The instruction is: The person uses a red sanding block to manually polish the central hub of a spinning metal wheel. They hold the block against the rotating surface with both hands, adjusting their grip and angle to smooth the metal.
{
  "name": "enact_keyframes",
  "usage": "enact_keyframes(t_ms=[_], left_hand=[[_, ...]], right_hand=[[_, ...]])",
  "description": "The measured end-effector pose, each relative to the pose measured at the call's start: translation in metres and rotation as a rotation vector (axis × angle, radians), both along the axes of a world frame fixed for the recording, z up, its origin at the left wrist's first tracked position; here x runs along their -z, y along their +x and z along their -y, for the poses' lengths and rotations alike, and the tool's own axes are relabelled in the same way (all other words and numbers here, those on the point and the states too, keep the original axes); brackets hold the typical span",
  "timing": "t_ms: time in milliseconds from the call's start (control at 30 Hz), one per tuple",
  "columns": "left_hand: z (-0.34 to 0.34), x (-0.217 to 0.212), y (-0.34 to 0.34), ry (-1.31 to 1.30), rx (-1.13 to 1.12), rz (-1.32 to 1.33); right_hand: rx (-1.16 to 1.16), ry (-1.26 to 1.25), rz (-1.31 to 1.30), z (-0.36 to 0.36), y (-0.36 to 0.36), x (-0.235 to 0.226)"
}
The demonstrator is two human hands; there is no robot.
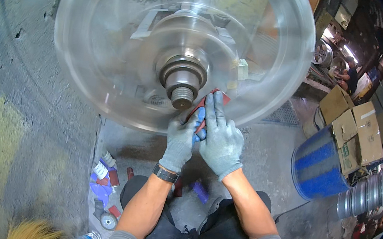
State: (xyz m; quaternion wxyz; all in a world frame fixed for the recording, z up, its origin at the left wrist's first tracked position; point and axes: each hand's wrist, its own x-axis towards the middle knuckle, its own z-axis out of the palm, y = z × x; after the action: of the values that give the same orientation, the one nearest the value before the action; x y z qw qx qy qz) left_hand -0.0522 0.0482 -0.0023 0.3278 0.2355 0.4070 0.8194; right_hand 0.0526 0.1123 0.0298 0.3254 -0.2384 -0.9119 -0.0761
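Your left hand [180, 140] and right hand [221, 135] sit side by side, pressing a sanding pad [205, 103] against the near side of the spinning wheel [112, 60], just right of its hub [183, 77]. A barrel [316, 167] stands right, boxes [352, 128] behind it; bottles [103, 166] lie near left.

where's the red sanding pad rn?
Head view, just right of centre: the red pad is pressed against the spinning wheel beside the hub, under the fingers of both gloved hands, left hand and right hand.
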Motion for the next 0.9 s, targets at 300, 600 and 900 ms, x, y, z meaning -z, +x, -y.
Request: enact_keyframes(t_ms=[300, 600, 900], left_hand=[[0.000, 0.000, 0.000, 0.030, -0.032, -0.007], [0.004, 0.003, -0.007, 0.030, -0.112, -0.235], [0.020, 0.013, -0.032, 0.008, -0.111, -0.356]], right_hand=[[-0.014, 0.009, -0.015, 0.001, -0.002, -0.001], [-0.019, 0.001, 0.000, 0.003, -0.006, -0.004], [-0.086, -0.064, -0.034, 0.012, -0.022, 0.002]])
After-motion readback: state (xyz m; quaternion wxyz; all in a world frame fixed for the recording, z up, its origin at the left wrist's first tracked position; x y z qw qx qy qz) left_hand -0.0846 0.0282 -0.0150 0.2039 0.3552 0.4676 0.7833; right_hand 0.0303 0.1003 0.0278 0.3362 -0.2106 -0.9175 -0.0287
